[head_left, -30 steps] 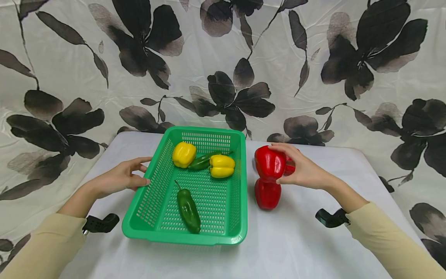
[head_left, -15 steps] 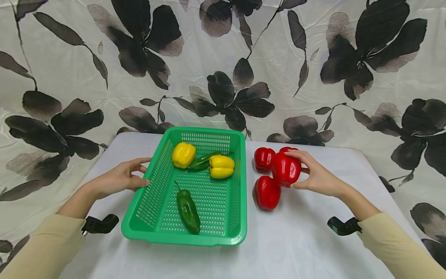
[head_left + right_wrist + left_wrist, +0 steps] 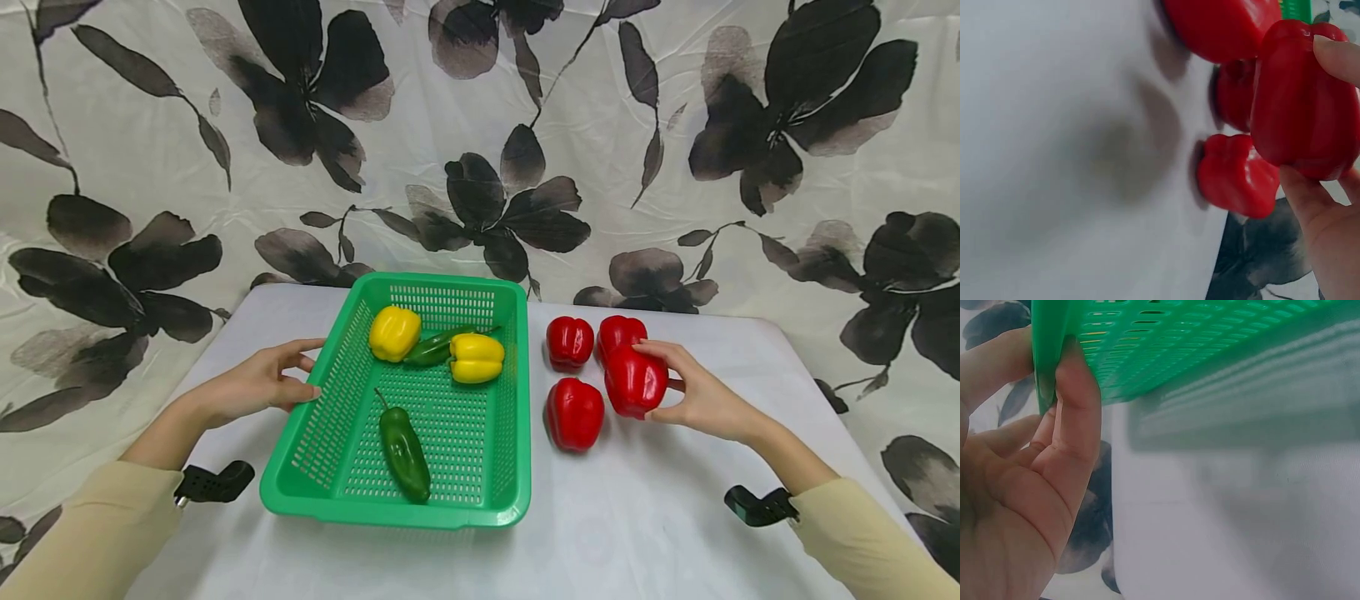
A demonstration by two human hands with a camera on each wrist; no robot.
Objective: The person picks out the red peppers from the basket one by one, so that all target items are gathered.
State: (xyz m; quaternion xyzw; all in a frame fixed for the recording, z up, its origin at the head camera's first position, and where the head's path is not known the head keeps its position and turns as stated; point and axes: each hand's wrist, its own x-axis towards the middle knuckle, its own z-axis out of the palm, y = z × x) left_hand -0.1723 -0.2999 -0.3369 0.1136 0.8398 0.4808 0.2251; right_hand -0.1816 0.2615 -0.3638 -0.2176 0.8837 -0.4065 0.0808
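Note:
My right hand [image 3: 701, 396] holds a red bell pepper [image 3: 635, 382] between thumb and fingers. In the right wrist view that held pepper [image 3: 1307, 103] appears raised off the table. Beside it are three other red bell peppers: one at the back left [image 3: 569, 342], one at the back [image 3: 619, 331] partly hidden by the held one, and one in front [image 3: 575, 414]. With thumb and fingers, my left hand [image 3: 258, 382] pinches the left rim of a green plastic basket [image 3: 521, 433]; the left wrist view shows the basket rim [image 3: 1047, 356] between them.
Inside the basket are two yellow bell peppers, one at the back left [image 3: 394, 333] and one at the right [image 3: 477, 358]. A green chili pepper [image 3: 431, 350] lies between them, another [image 3: 405, 454] nearer the front. The white table [image 3: 660, 517] ends at a floral cloth [image 3: 480, 100] behind.
My right hand has carried the red bell pepper rightward and toward me, away from above the back left pepper, uncovering the others. The left hand and the basket stay in place.

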